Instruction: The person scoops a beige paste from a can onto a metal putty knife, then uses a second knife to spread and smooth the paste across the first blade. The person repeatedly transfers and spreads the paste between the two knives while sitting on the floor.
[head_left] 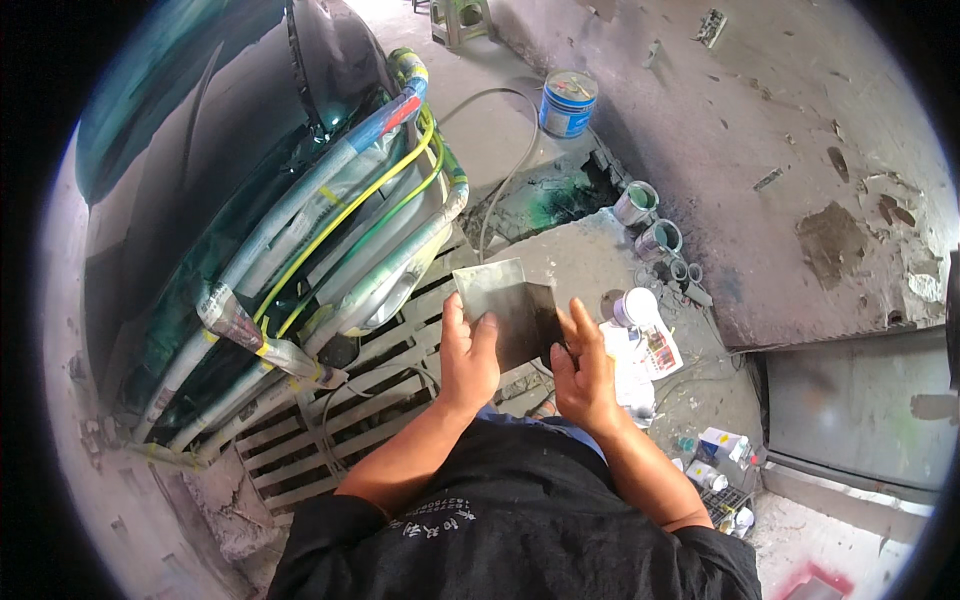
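Note:
In front of my body I hold a creased grey sheet (500, 300) that looks like sandpaper. Its left face is light grey; the right part bends away and is darker. My left hand (470, 355) is closed on the left edge, thumb lying across the front and fingers behind. At the darker right edge, my right hand (588, 370) has its thumb and fingers upright, the edge between them. How firmly it pinches is hard to see.
On the left, a rack of wrapped tubes (330, 180) stands beside dark glossy panels (190, 130), over a slatted pallet (290, 455). A blue can (568, 105), open tins (660, 240) and a white tub (636, 307) line the wall at right. Bottles (707, 475) lie lower right.

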